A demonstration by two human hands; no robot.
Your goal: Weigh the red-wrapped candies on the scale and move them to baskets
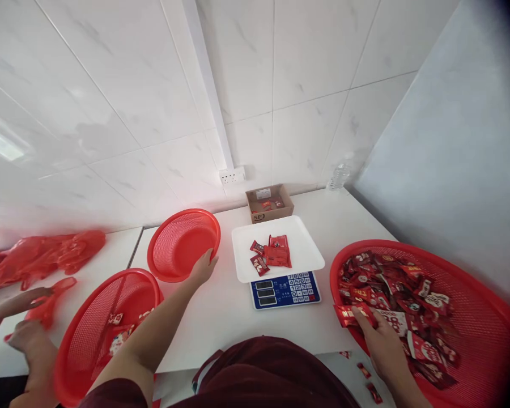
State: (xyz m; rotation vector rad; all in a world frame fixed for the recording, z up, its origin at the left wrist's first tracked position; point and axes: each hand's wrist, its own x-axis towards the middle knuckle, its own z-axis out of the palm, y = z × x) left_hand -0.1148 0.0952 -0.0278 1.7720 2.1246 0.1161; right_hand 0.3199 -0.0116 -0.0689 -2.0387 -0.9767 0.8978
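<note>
My left hand is closed on the rim of an empty red plastic basket, which tilts on the table toward the wall. Between the fingers of my right hand is a red candy packet, held over the near left rim of a large red basket. That basket holds many red wrapped sweets. Several red packets lie on the white tray of a digital scale between my hands.
Behind the scale stands a small cardboard box with some packets inside. A clear bottle stands by the wall. At left, another red basket holds a few packets. Beside it another person's hands handle a red plastic bag.
</note>
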